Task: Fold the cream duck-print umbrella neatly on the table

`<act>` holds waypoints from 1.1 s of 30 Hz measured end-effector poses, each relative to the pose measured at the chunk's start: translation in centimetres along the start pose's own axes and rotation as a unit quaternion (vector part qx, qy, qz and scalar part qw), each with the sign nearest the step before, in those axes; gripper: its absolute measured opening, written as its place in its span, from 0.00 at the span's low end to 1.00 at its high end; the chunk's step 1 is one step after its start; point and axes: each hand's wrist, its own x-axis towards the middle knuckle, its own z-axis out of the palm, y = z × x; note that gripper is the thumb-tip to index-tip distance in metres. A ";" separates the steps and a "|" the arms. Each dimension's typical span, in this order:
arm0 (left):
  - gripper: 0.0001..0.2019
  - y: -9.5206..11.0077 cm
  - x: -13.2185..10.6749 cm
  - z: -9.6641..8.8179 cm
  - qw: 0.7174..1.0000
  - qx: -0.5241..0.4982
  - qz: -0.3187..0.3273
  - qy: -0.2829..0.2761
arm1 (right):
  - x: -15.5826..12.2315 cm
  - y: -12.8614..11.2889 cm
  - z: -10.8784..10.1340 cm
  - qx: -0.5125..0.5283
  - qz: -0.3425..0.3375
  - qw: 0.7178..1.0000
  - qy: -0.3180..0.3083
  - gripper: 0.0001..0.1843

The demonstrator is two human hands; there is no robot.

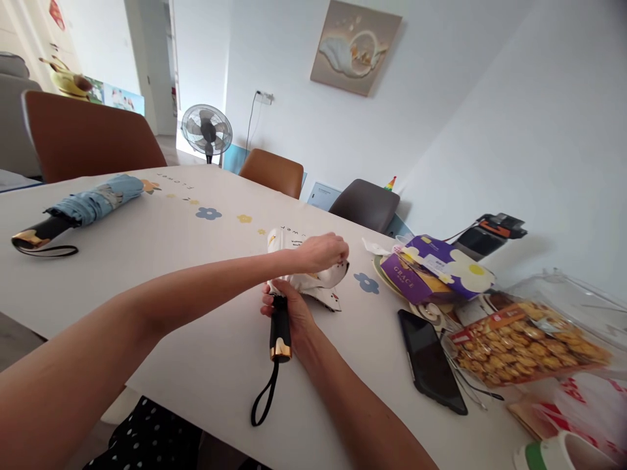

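A white folding umbrella (318, 281) with small printed figures lies collapsed over the table, its fabric loose and partly unfurled to the right. Its black handle (280, 329) with a gold-coloured end points toward me, a black wrist strap hanging from it. My right hand (292, 301) is wrapped round the umbrella just above the handle. Reaching across from the left, my left hand (324, 253) has its fingers closed on a fold of the white fabric; the fingertips are mostly hidden. A second umbrella, light blue and furled (98, 201), lies at the table's left.
On the right of the white table (196, 307) are a phone (431, 362), a purple box (431, 271), a bag of cookies (529, 339), cables and a green-and-white cup (563, 454). Chairs (274, 171) line the far side, with a fan (206, 130) behind.
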 end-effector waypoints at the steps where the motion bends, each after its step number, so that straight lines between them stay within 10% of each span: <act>1: 0.09 0.2 -0.5 -1.1 0.998 -0.031 -0.023 0.039 | 0.0 0.0 0.0 -0.002 0.002 1.000 0.008 0.08; 9: 0.08 -2.0 -8.9 -8.2 0.949 -0.155 -0.106 0.252 | -0.3 -0.1 0.4 -0.031 -0.001 0.999 0.019 0.07; 25: 0.07 -5.2 -14.0 -8.0 0.870 -0.235 -0.182 0.394 | 0.3 -1.0 -0.7 -0.031 0.054 0.998 -0.020 0.35; 33: 0.07 -6.2 -14.0 -8.5 0.849 -0.263 -0.209 0.409 | 0.3 -0.5 -0.7 -0.028 0.014 0.999 -0.003 0.16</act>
